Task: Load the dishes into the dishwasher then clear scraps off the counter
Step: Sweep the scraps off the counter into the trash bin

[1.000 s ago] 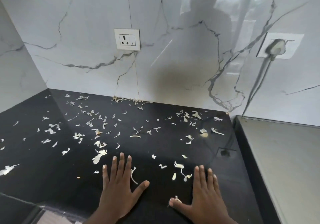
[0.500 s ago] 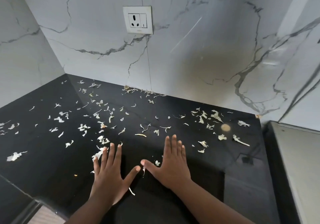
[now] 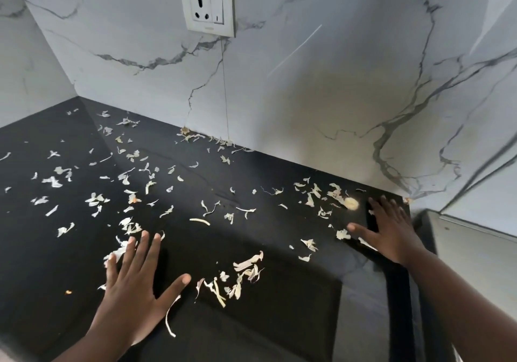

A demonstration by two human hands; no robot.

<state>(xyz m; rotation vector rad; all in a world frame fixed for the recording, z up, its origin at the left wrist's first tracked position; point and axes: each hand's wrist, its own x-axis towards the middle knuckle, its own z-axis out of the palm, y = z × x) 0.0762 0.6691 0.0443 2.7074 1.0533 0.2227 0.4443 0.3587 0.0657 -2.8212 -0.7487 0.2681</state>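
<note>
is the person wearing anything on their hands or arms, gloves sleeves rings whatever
Nothing is worn that the view shows. The left hand and right hand are bare, with no gloves, and no rings or watch are visible. Both forearms are uncovered to the frame's edge, so no sleeve shows. The nails are short and plain.

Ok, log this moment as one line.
phase: clearing scraps | left hand flat on counter | right hand flat, far right
</note>
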